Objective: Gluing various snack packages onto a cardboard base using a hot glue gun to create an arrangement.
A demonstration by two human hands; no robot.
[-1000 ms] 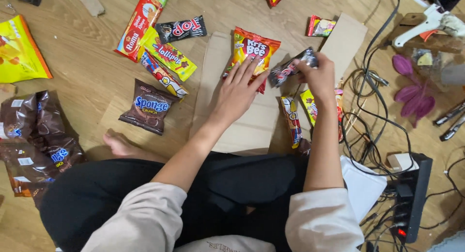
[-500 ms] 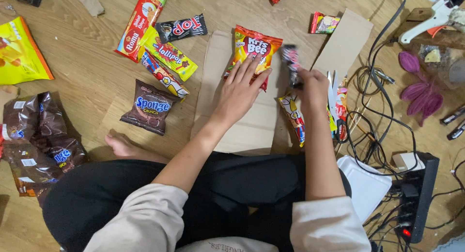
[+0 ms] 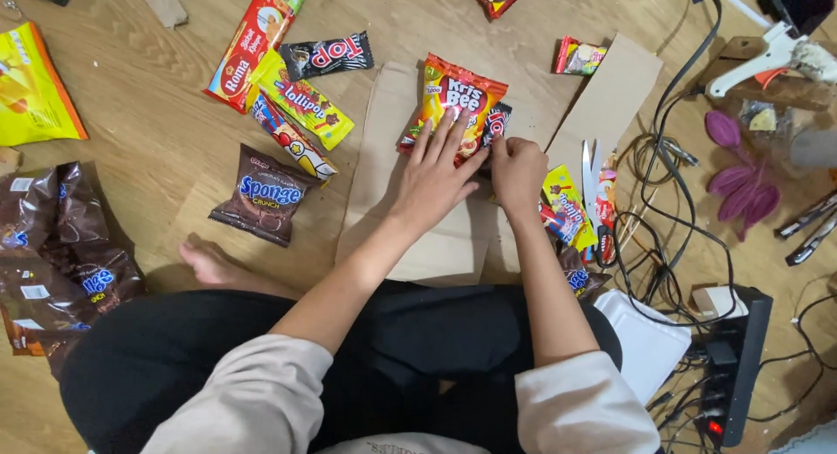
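I sit cross-legged on a wooden floor with a flat sheet of brown cardboard (image 3: 410,236) in front of me. My left hand (image 3: 433,177) lies flat, fingers spread, on the lower part of an orange snack bag (image 3: 453,101) that rests on the cardboard. My right hand (image 3: 516,170) pinches a small black wrapped snack bar (image 3: 497,122) and holds it against the right edge of the orange bag. A yellow candy packet (image 3: 565,201) lies just right of that hand.
Several snack packets lie on the floor at the left: a brown pouch (image 3: 261,197), a yellow lollipop pack (image 3: 301,101), a red biscuit pack (image 3: 248,48). Scissors (image 3: 593,192), tangled cables (image 3: 671,210), a power strip (image 3: 732,367) and a glue gun (image 3: 767,53) crowd the right side.
My right hand has brought the black snack bar leftward and down, from beyond the orange bag's right side to its edge. The left hand has stayed on the bag.
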